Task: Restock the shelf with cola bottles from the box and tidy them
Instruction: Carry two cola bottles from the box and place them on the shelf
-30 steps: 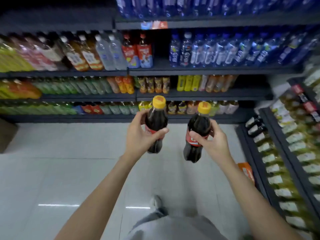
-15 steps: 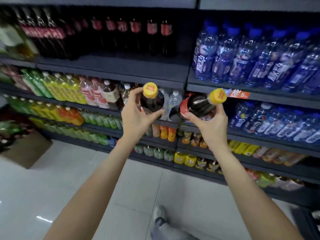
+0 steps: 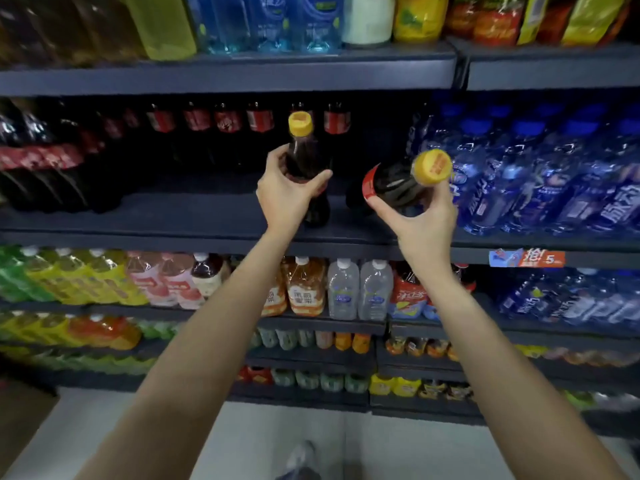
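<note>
Now both cola bottles [image 3: 304, 161] nearer the shelf [image 3: 173, 216]

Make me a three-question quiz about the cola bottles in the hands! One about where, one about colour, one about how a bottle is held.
1. Which bottles stand right of the cola shelf gap?
A. blue water
B. green tea
C. milk

2. What colour are the held bottles' caps?
A. red
B. yellow
C. white

3. How is the right hand's bottle held?
A. upright
B. upside down
C. tipped, cap toward the camera

Answers:
1 A: blue water bottles fill the shelf's right side.
2 B: both caps are yellow.
3 C: the right hand tilts its bottle; the left hand keeps its bottle upright.
</note>
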`<state>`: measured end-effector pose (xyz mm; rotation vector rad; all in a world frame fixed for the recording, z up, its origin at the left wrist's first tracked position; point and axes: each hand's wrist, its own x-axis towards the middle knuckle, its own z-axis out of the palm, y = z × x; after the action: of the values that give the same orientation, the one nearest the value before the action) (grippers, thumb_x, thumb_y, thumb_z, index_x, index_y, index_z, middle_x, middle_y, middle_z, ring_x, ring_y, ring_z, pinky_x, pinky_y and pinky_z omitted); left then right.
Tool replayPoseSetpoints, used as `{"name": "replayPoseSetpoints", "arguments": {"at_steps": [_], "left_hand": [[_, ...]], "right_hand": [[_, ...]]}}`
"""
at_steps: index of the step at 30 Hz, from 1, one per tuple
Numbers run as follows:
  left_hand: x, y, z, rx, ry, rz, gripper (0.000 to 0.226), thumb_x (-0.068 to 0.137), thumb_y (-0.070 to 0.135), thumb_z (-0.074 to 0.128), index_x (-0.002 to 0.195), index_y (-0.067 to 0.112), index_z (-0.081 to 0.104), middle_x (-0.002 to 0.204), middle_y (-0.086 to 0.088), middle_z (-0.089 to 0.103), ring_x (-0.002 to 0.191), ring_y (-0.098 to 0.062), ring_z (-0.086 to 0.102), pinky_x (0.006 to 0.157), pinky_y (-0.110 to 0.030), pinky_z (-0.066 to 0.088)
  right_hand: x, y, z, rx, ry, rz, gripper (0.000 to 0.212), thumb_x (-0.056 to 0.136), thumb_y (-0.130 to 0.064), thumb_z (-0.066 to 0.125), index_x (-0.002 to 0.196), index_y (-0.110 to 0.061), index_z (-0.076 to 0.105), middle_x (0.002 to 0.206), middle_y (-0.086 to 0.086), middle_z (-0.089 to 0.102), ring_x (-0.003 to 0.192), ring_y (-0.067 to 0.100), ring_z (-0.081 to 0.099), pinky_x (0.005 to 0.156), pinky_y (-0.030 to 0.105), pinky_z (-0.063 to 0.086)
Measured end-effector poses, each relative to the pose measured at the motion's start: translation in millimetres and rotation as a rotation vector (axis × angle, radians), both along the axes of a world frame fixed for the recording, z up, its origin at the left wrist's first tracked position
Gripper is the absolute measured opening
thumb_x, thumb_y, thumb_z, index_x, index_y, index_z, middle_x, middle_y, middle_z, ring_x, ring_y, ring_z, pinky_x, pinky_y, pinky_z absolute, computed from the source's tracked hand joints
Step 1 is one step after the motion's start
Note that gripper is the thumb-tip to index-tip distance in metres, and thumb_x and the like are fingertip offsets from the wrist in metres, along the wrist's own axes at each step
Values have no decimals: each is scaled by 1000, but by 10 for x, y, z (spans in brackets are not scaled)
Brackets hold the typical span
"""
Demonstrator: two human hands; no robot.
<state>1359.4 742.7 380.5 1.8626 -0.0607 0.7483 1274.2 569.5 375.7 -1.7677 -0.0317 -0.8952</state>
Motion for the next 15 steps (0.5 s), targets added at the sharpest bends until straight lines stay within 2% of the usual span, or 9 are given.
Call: {"name": "replayPoseSetpoints", "arguments": {"at_steps": [3, 9, 13, 15], "left_hand": [[360, -14, -28, 9, -13, -1, 77, 60, 52, 83, 123, 16, 55, 110, 2, 68, 101, -14, 64, 94, -35, 49], [977, -97, -39, 36, -7, -7, 87, 66, 58, 77, 135, 13, 48, 118, -9, 66, 112, -25, 61, 92, -33, 46], [1319, -73, -243, 4, -113, -165, 89, 72, 41, 79, 143, 7, 38, 134, -14, 55, 125, -27, 51, 104, -29, 40], [1430, -28, -458, 145, -112, -211, 93, 74, 35, 79, 148, 10, 27, 140, -15, 49, 130, -29, 46, 104, -31, 38]], "right_hand": [[200, 117, -76, -2, -1, -67, 73, 67, -41, 82, 126, -11, 50, 123, 2, 60, 117, 13, 53, 104, 28, 40], [622, 240, -186, -49, -6, -156, 75, 68, -44, 81, 126, -12, 48, 123, 3, 58, 117, 16, 53, 103, 39, 41], [935, 266, -245, -76, 23, -208, 77, 66, -44, 81, 128, -13, 48, 125, 4, 58, 117, 18, 52, 102, 40, 41], [1081, 269, -260, -104, 23, -224, 76, 67, -43, 82, 128, -13, 48, 123, 4, 59, 115, 19, 52, 100, 36, 41]]}}
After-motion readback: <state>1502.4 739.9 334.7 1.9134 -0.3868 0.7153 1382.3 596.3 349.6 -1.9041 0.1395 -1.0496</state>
